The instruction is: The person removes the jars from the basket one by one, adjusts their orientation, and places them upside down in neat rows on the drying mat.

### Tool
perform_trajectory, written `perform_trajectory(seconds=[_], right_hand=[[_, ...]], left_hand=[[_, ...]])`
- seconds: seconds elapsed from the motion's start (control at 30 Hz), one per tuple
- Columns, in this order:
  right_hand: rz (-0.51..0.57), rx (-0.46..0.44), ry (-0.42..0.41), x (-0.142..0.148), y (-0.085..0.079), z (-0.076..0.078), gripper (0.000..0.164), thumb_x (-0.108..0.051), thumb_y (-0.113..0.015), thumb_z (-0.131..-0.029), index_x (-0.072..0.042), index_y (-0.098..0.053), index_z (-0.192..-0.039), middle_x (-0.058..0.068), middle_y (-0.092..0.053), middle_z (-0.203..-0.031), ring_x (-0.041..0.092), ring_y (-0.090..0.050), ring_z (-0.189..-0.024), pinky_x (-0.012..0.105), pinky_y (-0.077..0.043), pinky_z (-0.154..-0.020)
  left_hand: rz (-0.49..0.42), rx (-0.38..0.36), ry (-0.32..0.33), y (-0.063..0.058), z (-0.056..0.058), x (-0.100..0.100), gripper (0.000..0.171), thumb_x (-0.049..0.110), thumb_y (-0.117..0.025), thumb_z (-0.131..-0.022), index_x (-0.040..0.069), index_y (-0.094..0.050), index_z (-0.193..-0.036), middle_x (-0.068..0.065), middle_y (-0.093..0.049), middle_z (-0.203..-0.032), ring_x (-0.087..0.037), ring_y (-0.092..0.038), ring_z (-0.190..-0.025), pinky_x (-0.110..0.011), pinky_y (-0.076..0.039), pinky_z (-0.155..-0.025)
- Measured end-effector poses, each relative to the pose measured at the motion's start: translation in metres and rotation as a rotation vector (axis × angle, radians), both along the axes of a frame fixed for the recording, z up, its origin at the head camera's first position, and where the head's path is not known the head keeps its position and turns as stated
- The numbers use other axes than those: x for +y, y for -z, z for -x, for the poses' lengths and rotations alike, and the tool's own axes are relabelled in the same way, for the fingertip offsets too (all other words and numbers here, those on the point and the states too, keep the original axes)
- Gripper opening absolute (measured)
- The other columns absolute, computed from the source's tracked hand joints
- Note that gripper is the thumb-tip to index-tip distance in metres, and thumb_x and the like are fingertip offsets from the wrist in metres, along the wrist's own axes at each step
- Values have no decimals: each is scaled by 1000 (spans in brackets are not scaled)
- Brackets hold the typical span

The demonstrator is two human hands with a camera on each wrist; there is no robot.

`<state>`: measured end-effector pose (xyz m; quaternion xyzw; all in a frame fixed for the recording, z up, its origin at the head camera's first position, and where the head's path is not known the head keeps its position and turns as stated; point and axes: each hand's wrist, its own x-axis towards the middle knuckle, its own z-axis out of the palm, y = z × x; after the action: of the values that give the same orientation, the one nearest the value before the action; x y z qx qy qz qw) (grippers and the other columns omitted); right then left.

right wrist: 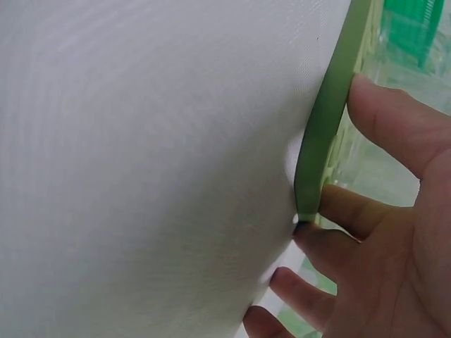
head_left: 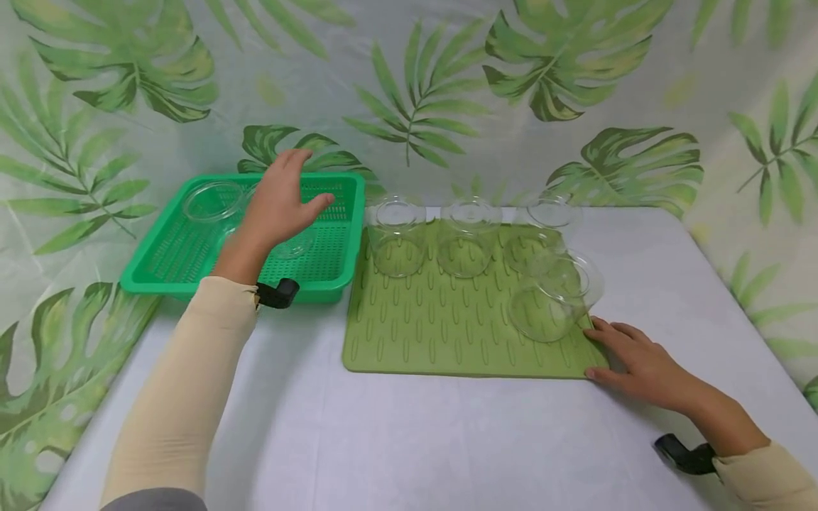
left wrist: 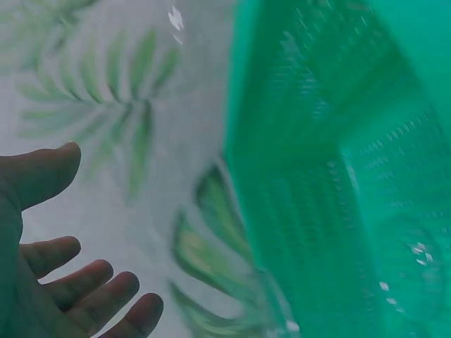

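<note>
My left hand (head_left: 277, 202) is raised over the green slotted basket (head_left: 166, 287). Its fingers are extended, the thumb stands apart, and nothing is in its grasp; the left wrist view shows the bare palm beside the basket. Clear plastic cups (head_left: 214, 202) lie in the basket, partly hidden by that arm. My right hand (head_left: 642, 365) touches the right edge of the green ridged mat (head_left: 434, 355) with spread fingertips and thumb. Near those fingers a clear cup (head_left: 543, 319) stands on the mat. Three more clear cups (head_left: 469, 248) form a row along its back.
A white cloth (head_left: 409, 447) covers the table under the basket and mat. Behind the table hangs a leaf-printed curtain (head_left: 434, 92), close to the back of the basket and the cup row. Each wrist wears a small black camera.
</note>
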<state>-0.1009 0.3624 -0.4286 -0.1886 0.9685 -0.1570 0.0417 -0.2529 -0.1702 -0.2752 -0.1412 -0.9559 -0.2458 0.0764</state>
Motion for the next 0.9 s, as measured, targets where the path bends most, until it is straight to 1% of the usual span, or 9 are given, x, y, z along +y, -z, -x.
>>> perform_trajectory(seconds=[0.07,0.13,0.3,0.5,0.7,0.77,0.9], right_hand=[[2,3,-5,1,0,1,64,-32,-76,-86,-2,-52,-138,26,-42,-150,50,-39,-130,72,-41,-89],[8,16,-11,1,0,1,64,-32,-76,-86,-2,-53,-137,26,-43,-149,50,-40,-129,71,-42,-88],[15,14,-7,2,0,1,63,-33,-75,-86,-2,-53,-137,27,-43,-149,50,-40,-128,72,-42,-87],[13,-6,0,2,-3,-1,64,-34,-75,-87,-1,-53,-137,27,-42,-149,51,-39,-129,73,-40,-89],[17,-35,11,2,-3,-2,66,-35,-73,-88,-1,-51,-139,27,-40,-151,51,-37,-131,74,-38,-90],[20,-39,12,2,-3,-2,66,-35,-73,-88,-1,-51,-140,27,-40,-152,52,-37,-132,74,-38,-91],[21,-31,5,2,-3,-2,65,-35,-73,-88,-2,-51,-139,26,-40,-152,51,-37,-132,73,-39,-90]], left_hand=[[-19,-60,-34,3,9,-7,76,31,-60,-97,3,-22,-157,-21,-21,-163,-42,-23,-150,-62,-26,-118],[-28,-100,-68,8,17,-13,77,32,-60,-97,2,-21,-157,-22,-20,-163,-43,-22,-150,-62,-24,-118],[-19,-166,-122,17,27,-27,83,37,-62,-96,2,-19,-157,-24,-18,-163,-46,-17,-151,-64,-21,-119],[44,-262,-149,22,31,-36,94,45,-64,-92,-2,-15,-157,-31,-15,-161,-52,-14,-148,-66,-20,-117],[93,-379,-150,20,35,-44,98,51,-59,-93,-2,-10,-158,-33,-6,-162,-55,-7,-148,-70,-18,-116],[113,-398,-148,18,36,-47,98,53,-59,-93,-2,-10,-158,-34,-5,-162,-56,-6,-148,-71,-18,-116],[154,-405,-161,16,36,-53,101,54,-60,-91,-2,-10,-158,-35,-7,-161,-57,-7,-147,-71,-18,-115]])
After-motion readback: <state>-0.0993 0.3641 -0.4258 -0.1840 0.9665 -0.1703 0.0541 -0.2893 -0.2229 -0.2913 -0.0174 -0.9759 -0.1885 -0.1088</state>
